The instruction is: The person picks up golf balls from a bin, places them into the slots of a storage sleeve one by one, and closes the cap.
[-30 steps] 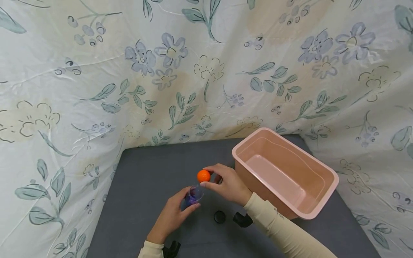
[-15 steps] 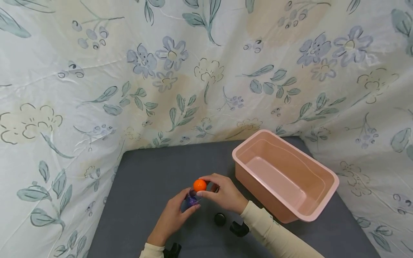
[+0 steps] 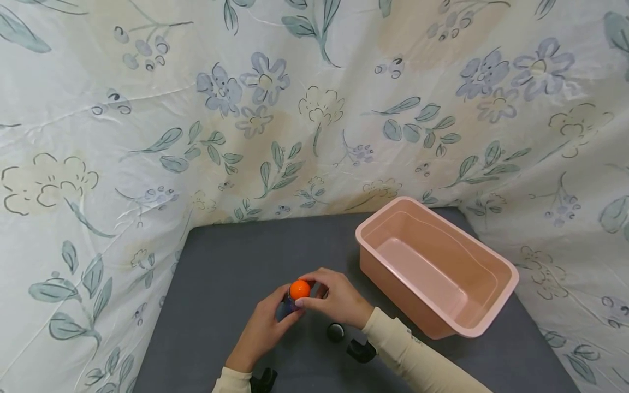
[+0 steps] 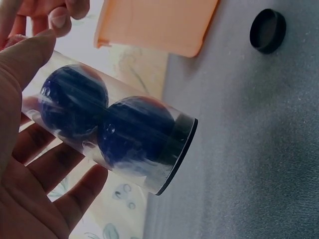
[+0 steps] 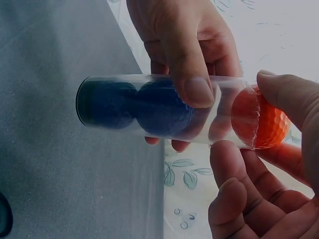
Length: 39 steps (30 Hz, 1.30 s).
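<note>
My left hand (image 3: 267, 323) grips a clear plastic tube (image 4: 167, 117) with a black cap on its bottom end. Two dark blue golf balls (image 5: 164, 107) sit one above the other inside it. At the tube's uncapped top, my right hand (image 3: 339, 300) pinches an orange golf ball (image 5: 274, 119) between thumb and fingers. In the right wrist view, about half of that dimpled ball is inside the rim. A loose round black cap (image 4: 268, 31) lies on the table, below the right hand in the head view.
A pink rectangular bin (image 3: 408, 289) stands at the table's back right, beside the right forearm. Dark grey cloth covers the table (image 3: 231, 256). Floral curtains (image 3: 314, 120) hang behind it and at both sides. A black wrist camera (image 3: 361, 351) is on the right wrist.
My right hand has carried the orange golf ball down and left, from above the tube into its opening. The left hand has stayed nearly in place with the tube.
</note>
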Tool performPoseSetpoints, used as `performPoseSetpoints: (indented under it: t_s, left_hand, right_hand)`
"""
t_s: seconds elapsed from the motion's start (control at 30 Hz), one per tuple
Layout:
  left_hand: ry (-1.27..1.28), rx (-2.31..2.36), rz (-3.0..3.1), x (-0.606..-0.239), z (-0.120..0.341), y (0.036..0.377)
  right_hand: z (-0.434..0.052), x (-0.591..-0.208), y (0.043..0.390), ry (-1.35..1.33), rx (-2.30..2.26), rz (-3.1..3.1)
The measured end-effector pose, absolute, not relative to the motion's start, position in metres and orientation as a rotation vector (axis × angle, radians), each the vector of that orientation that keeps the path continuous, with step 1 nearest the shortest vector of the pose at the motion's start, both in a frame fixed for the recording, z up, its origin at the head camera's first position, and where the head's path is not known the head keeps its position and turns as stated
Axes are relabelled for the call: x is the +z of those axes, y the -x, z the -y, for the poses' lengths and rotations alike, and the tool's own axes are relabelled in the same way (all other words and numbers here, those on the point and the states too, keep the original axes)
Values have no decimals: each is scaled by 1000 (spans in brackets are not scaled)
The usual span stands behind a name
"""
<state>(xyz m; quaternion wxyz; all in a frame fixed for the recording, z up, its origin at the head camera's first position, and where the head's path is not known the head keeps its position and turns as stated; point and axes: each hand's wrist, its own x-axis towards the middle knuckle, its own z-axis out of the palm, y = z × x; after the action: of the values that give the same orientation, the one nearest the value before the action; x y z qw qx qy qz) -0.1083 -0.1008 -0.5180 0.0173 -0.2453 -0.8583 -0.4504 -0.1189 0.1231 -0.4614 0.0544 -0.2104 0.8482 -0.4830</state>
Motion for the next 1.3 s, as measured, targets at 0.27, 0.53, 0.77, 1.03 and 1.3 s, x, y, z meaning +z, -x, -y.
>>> performPoseSetpoints:
  t_s: [0.27,0.53,0.77,1.03,1.3]
  left_hand:
    - [732,-1422,2681,-522,98,114]
    - [637,-1414,2717,-527,99,117]
    - [592,-1430,2738,-535,101,118]
    - [503,-1450,2784,-544,102,118]
    - [469,-1456,2825,-554,102,118]
  right_hand:
    - [-129,-460,121,629,-1502,-2582]
    - [-138,-471,124,535,-1467,-2628]
    - [-146,-493,125,438,-1375,-2678]
    - [-151,-526,125,453,-1209,-2714]
    - [-157,-553,121,448,-1032,-2700]
